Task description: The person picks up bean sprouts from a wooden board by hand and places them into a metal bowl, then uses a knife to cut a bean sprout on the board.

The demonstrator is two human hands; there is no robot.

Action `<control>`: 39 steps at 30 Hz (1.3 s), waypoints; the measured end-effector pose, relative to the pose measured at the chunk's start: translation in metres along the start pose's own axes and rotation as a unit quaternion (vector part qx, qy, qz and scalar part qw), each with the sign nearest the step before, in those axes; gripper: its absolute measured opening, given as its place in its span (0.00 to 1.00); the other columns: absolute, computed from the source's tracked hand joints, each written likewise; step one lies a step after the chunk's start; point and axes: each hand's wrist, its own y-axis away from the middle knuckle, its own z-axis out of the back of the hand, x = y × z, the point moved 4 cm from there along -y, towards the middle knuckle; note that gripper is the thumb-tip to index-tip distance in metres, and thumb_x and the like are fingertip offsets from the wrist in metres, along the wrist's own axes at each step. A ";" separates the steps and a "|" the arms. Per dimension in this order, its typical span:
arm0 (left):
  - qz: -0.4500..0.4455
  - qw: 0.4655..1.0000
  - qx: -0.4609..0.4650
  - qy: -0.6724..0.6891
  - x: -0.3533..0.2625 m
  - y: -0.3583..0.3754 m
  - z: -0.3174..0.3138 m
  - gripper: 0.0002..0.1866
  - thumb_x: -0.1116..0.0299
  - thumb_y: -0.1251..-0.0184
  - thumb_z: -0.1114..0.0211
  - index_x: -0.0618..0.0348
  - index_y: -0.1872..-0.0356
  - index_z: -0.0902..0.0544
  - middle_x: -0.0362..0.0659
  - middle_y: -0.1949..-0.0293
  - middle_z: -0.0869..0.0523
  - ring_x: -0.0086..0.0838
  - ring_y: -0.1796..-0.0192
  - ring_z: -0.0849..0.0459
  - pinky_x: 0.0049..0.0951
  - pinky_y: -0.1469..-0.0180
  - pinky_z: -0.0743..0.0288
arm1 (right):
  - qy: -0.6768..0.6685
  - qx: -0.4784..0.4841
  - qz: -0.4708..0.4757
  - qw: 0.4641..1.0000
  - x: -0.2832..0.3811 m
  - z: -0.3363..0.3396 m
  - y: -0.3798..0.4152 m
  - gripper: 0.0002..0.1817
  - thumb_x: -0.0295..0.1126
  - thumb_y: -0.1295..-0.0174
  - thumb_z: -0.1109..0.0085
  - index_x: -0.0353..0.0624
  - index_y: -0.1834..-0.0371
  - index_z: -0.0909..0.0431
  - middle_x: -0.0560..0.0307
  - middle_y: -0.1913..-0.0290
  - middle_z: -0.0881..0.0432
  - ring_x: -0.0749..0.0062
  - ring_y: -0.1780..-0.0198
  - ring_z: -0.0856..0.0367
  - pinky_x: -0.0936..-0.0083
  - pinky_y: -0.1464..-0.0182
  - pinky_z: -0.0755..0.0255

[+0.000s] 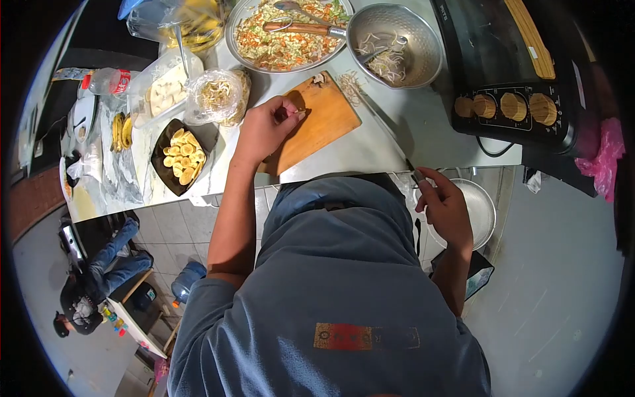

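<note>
Over the orange cutting board [324, 119], my left hand [272, 126] pinches a small pale piece between thumb and fingertips; what it is I cannot make out. Dark scraps [319, 79] lie at the board's far edge. My right hand [444, 204], at the table's front edge, is closed on the handle end of a long thin knife [387, 126], its blade pointing toward loose bean sprouts [349, 87] beside the board. A metal bowl [423, 40] beyond holds bean sprouts and a utensil. Left of the board sits an open plastic bag of sprouts [218, 96].
A large tray of chopped vegetables [278, 49] stands at the back. A dark bowl of sliced pieces [182, 159] and a plastic tub [165, 92] are at the left. A black oven [516, 99] stands right. A colander [477, 205] is below the table. Another person [86, 298] sits far left.
</note>
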 end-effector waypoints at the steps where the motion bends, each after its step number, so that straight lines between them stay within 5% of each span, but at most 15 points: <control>1: 0.008 1.000 0.007 -0.013 -0.001 -0.002 -0.002 0.11 0.64 0.35 0.27 0.62 0.63 0.15 0.46 0.74 0.14 0.30 0.72 0.18 0.30 0.65 0.23 | -0.040 0.022 -0.030 0.999 0.002 -0.001 0.001 0.19 0.37 0.27 0.41 0.45 0.37 0.20 0.62 0.79 0.19 0.86 0.81 0.27 0.82 0.75 0.35; 6: -0.062 0.988 -0.012 -0.143 -0.007 -0.012 -0.009 0.11 0.63 0.34 0.28 0.61 0.61 0.14 0.48 0.68 0.14 0.36 0.62 0.14 0.33 0.58 0.22 | -0.111 0.050 -0.052 0.991 -0.001 0.000 0.002 0.19 0.39 0.25 0.42 0.45 0.35 0.21 0.65 0.80 0.21 0.89 0.84 0.34 0.86 0.80 0.40; 9: -0.079 0.990 -0.026 -0.114 -0.020 -0.019 -0.016 0.11 0.64 0.35 0.27 0.58 0.56 0.13 0.50 0.59 0.13 0.41 0.53 0.14 0.36 0.53 0.21 | -0.085 0.053 -0.037 0.994 -0.001 0.005 0.004 0.19 0.38 0.26 0.42 0.46 0.36 0.20 0.65 0.80 0.20 0.89 0.82 0.32 0.84 0.78 0.39; 12: -0.067 0.994 0.025 0.086 -0.040 -0.029 -0.024 0.15 0.67 0.39 0.25 0.56 0.52 0.13 0.48 0.51 0.15 0.45 0.48 0.16 0.40 0.46 0.22 | -0.060 0.049 -0.014 0.997 -0.005 0.012 0.004 0.19 0.37 0.27 0.39 0.46 0.36 0.20 0.65 0.79 0.20 0.88 0.79 0.28 0.84 0.75 0.37; 14: -0.236 0.972 0.007 0.002 -0.058 -0.038 -0.026 0.19 0.69 0.45 0.24 0.51 0.49 0.13 0.44 0.47 0.16 0.43 0.41 0.20 0.39 0.37 0.27 | -0.051 0.023 0.036 0.998 -0.009 0.016 0.005 0.19 0.35 0.31 0.35 0.45 0.38 0.18 0.64 0.78 0.19 0.87 0.75 0.25 0.83 0.72 0.36; 17: -0.294 0.949 0.037 -0.107 -0.066 -0.043 -0.033 0.20 0.71 0.49 0.23 0.45 0.51 0.11 0.42 0.46 0.17 0.40 0.38 0.24 0.38 0.34 0.32 | -0.002 0.023 0.025 0.999 -0.001 0.026 0.010 0.20 0.29 0.32 0.35 0.42 0.37 0.19 0.65 0.76 0.20 0.85 0.71 0.25 0.83 0.66 0.33; 23: -0.333 0.936 0.035 -0.110 -0.075 -0.052 -0.045 0.10 0.70 0.50 0.23 0.46 0.64 0.08 0.38 0.47 0.17 0.36 0.43 0.23 0.37 0.36 0.31 | -0.015 0.008 0.052 0.998 -0.009 0.036 0.008 0.22 0.33 0.36 0.29 0.47 0.39 0.17 0.61 0.77 0.19 0.85 0.74 0.27 0.81 0.70 0.34; 39: -0.299 0.944 -0.043 -0.134 -0.057 -0.073 -0.054 0.06 0.71 0.42 0.25 0.57 0.64 0.10 0.45 0.61 0.12 0.41 0.54 0.16 0.40 0.49 0.22 | 0.020 -0.020 0.042 0.999 -0.013 0.052 0.008 0.21 0.34 0.36 0.30 0.47 0.39 0.16 0.61 0.78 0.19 0.85 0.75 0.28 0.81 0.70 0.34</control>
